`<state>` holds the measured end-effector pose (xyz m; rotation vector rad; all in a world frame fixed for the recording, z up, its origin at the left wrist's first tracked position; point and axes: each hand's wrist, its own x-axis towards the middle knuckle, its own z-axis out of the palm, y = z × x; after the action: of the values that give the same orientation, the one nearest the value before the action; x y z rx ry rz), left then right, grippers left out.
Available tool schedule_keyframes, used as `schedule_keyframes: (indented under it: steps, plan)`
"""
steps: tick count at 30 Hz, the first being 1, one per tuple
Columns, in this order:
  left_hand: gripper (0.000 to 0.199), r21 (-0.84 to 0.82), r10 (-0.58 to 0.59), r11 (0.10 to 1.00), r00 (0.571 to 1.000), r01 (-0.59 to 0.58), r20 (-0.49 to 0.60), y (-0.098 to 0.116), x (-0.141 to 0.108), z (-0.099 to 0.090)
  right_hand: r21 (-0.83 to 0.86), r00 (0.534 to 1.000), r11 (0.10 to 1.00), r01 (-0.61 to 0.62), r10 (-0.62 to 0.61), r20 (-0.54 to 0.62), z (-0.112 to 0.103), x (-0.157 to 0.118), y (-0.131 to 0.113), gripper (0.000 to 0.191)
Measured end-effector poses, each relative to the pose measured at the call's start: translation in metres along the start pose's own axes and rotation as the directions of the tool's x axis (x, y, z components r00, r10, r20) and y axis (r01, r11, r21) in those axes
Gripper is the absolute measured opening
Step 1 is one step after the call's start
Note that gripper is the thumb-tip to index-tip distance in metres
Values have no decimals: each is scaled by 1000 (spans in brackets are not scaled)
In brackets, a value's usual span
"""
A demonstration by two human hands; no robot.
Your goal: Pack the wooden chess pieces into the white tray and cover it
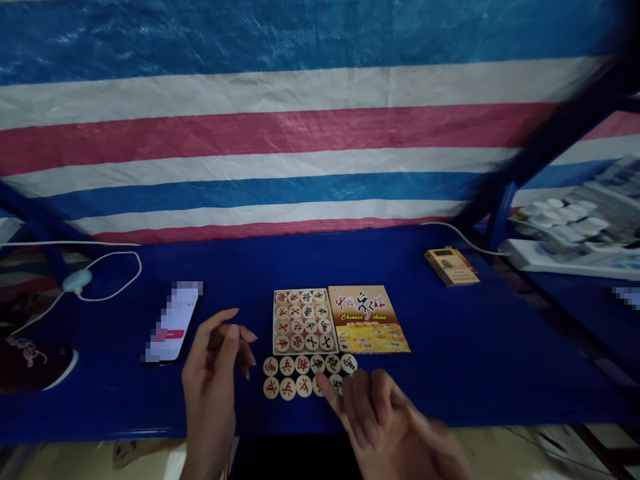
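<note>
My left hand [213,373] hovers left of the game pieces, its fingers bent and apart with nothing visible between them. My right hand [380,420] is over the right end of two rows of loose Chinese chess pieces [287,365]. One digit stretches out and appears to touch a piece in the lower row; its other fingers are loosely curled and cover part of that row. The round pale pieces bear red or black characters. Behind them, an open white box [275,320] is filled with rows of similar pieces. Its printed lid [369,320], marked "Chinese chess", lies against the box's right side.
All this rests on a blue table [475,373]. A lit phone [175,323] lies left, beyond it a white cable [113,253] and a dark red shoe [37,363]. A small yellow-brown box [453,267] is at back right. A striped tarp [300,133] hangs behind.
</note>
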<state>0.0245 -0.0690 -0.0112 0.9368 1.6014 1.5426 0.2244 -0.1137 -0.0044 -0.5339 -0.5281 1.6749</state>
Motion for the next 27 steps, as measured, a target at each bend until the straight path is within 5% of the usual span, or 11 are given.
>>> schedule_keyframes:
  steps: [2,4,5,8,11,13,20,27]
  plan:
    - [29,69,48,996,998,-51,42,-4,8,-1,-211,996,978,-4,-14,-88,-6,10,-2,31]
    - [41,147,114,981,988,-129,105,-5,21,-1,-505,985,863,12,-98,-143,-13,29,-10,30]
    - [46,189,160,964,978,-184,134,-5,28,0,-653,983,756,48,-153,-105,-17,42,-16,30]
    - [34,321,313,866,916,-384,252,-3,55,10,-941,962,253,223,-212,171,-25,87,-35,27]
    - [26,375,413,738,815,-560,406,-4,79,24,-911,925,-209,355,-63,375,-35,128,-44,20]
    - [24,389,456,649,743,-654,489,-8,87,31,-837,914,-397,376,8,406,-45,143,-42,25]
    - [20,444,461,437,619,-782,636,-33,91,28,-798,915,-475,371,40,402,-69,143,-29,40]
    - [16,454,430,446,629,-771,647,-38,93,30,-779,907,-491,390,60,416,-64,143,-32,22]
